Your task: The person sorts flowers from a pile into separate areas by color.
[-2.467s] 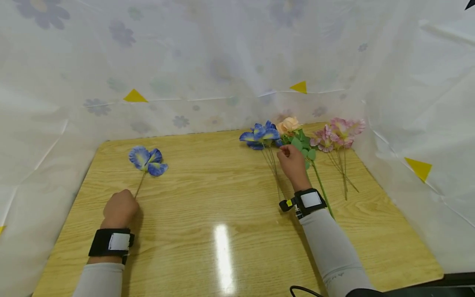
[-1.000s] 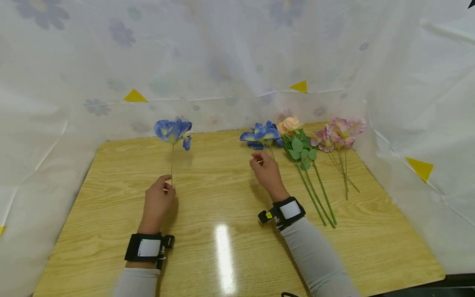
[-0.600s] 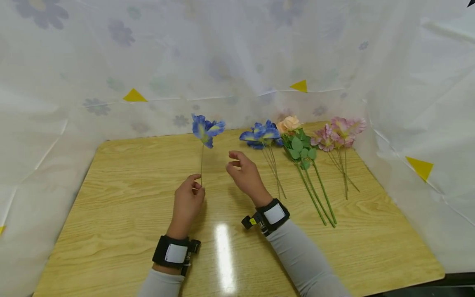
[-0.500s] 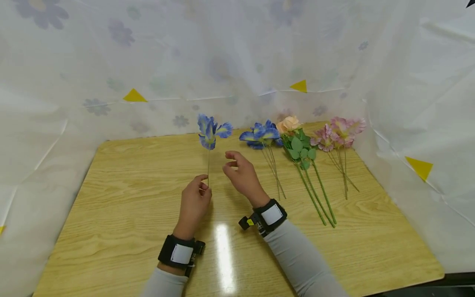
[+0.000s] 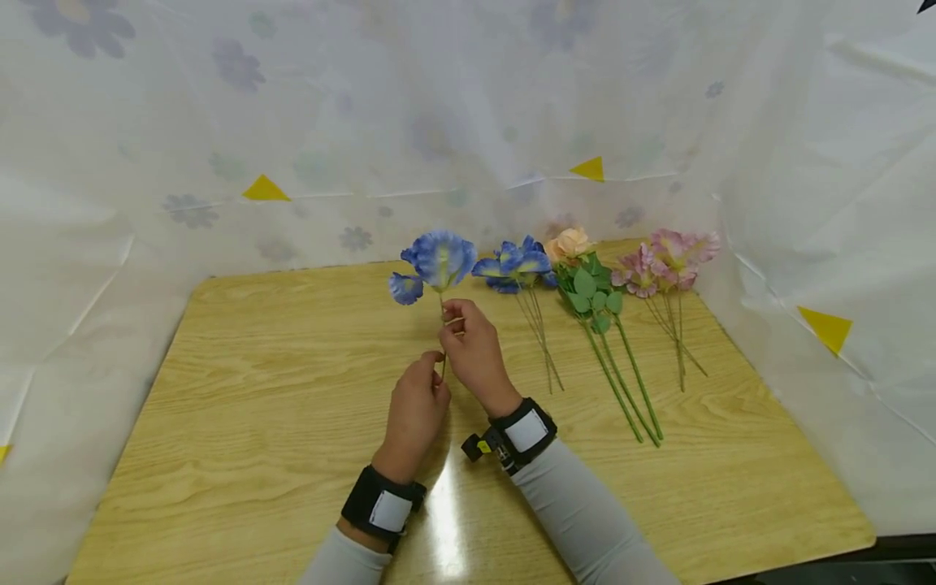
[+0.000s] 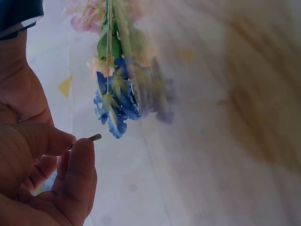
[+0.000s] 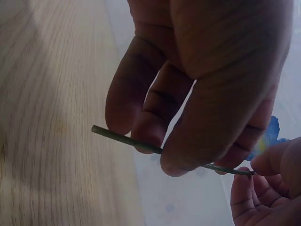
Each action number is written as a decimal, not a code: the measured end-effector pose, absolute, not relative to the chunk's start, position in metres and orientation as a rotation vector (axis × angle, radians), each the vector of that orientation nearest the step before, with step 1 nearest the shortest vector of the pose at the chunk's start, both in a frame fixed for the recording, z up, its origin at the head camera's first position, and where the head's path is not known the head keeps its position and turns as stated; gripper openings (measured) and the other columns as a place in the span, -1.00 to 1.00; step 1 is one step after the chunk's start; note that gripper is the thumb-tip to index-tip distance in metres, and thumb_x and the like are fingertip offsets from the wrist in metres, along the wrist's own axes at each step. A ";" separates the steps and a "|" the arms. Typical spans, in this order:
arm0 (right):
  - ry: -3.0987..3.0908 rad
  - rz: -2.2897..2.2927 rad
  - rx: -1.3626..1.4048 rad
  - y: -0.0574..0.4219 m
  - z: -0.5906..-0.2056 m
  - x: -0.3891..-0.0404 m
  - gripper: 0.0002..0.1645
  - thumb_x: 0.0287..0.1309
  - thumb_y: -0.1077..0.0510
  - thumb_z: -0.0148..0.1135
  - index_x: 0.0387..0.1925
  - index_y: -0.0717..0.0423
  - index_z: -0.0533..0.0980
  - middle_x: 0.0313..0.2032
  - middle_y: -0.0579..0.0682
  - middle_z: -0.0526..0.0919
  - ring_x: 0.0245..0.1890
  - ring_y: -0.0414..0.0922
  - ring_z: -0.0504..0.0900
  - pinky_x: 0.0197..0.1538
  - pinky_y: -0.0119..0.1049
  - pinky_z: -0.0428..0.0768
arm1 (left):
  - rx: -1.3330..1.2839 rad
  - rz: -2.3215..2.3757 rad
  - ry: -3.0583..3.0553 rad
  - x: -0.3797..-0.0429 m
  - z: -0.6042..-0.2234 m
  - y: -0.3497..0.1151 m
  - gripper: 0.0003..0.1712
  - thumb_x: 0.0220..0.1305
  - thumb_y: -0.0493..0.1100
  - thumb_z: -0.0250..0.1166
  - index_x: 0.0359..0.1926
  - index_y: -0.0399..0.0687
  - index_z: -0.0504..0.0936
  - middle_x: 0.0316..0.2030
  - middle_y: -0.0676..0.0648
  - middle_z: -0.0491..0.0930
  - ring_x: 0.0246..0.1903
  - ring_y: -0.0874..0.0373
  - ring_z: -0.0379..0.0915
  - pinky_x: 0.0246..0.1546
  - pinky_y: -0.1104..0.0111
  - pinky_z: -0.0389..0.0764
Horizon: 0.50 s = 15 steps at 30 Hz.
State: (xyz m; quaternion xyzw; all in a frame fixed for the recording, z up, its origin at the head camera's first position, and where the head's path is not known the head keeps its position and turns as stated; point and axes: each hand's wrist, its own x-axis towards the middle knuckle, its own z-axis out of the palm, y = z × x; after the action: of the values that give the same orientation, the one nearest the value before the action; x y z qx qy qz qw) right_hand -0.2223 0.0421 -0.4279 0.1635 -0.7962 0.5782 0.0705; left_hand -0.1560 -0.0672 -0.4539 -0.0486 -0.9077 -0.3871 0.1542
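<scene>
A blue artificial iris (image 5: pixel 441 258) stands upright above the table's middle, bloom on top, its thin stem running down through both hands. My left hand (image 5: pixel 415 418) pinches the lower stem between thumb and fingers. In the left wrist view the cut end of the stem (image 6: pixel 96 137) pokes out past those fingertips. Higher up, just under the bloom, my right hand (image 5: pixel 475 349) pinches the same stem. The right wrist view has the left hand (image 7: pixel 202 89) large in front, hiding part of the green stem (image 7: pixel 117 137).
Several blue irises (image 5: pixel 514 266) lie just right of the hands. Beside them are peach roses (image 5: pixel 569 245) with green leaves and stems, then pink flowers (image 5: pixel 673 262) at the far right. A floral curtain (image 5: pixel 431 106) backs the wooden table (image 5: pixel 241 390).
My left hand has lifted the iris from the left side and carried it to the middle, turning the bloom. My right hand has moved left from the other flowers and taken the stem.
</scene>
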 end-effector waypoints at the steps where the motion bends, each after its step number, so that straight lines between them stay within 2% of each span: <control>1: -2.392 1.737 0.484 0.043 -0.428 -0.223 -0.59 0.33 0.30 0.07 0.19 0.14 0.45 -0.03 0.11 0.56 -0.20 -0.14 0.61 -0.17 -0.17 0.60 | -0.142 -1.107 -2.608 -0.156 -0.454 -0.067 -0.60 0.14 -0.48 0.24 0.04 -0.26 0.57 -0.44 -0.04 0.47 -0.47 0.09 0.39 -0.45 0.23 0.46; 5: -2.383 1.743 0.482 0.044 -0.429 -0.224 -0.59 0.32 0.31 0.07 0.18 0.16 0.45 -0.03 0.16 0.56 -0.20 -0.11 0.61 -0.18 -0.15 0.60 | -0.172 -1.135 -2.630 -0.157 -0.453 -0.068 -0.60 0.16 -0.45 0.27 0.06 -0.27 0.55 -0.42 -0.06 0.47 -0.46 0.09 0.41 -0.44 0.23 0.47; 8: -2.395 1.738 0.483 0.047 -0.431 -0.226 -0.60 0.34 0.30 0.06 0.19 0.17 0.44 -0.04 0.14 0.56 -0.19 -0.09 0.60 -0.16 -0.14 0.60 | -0.189 -1.157 -2.687 -0.157 -0.454 -0.073 -0.55 0.19 -0.33 0.36 0.12 -0.25 0.52 -0.34 -0.08 0.51 -0.40 0.07 0.47 -0.41 0.22 0.51; 12: -2.429 1.704 0.481 0.054 -0.435 -0.231 -0.62 0.35 0.30 0.05 0.18 0.15 0.44 -0.05 0.10 0.56 -0.18 -0.10 0.58 -0.16 -0.13 0.59 | -0.176 -1.126 -2.791 -0.158 -0.454 -0.084 -0.34 0.19 -0.10 0.45 0.25 -0.23 0.46 -0.15 -0.19 0.54 -0.20 -0.05 0.53 -0.26 0.13 0.57; 15: -2.439 1.671 0.458 0.065 -0.437 -0.237 -0.63 0.35 0.30 0.03 0.16 0.12 0.44 -0.04 0.13 0.55 -0.17 -0.09 0.57 -0.16 -0.11 0.58 | -0.181 -1.026 -2.855 -0.161 -0.453 -0.096 -0.18 0.16 0.04 0.47 0.33 -0.24 0.40 0.05 -0.32 0.46 0.02 -0.23 0.44 -0.05 0.01 0.54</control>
State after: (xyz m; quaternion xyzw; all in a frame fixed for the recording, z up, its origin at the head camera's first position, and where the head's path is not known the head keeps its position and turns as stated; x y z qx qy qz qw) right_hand -0.2373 0.0649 -0.4370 0.1528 -0.8129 0.5569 0.0749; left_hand -0.1607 -0.0957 -0.4533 -0.0596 -0.9382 -0.3372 0.0510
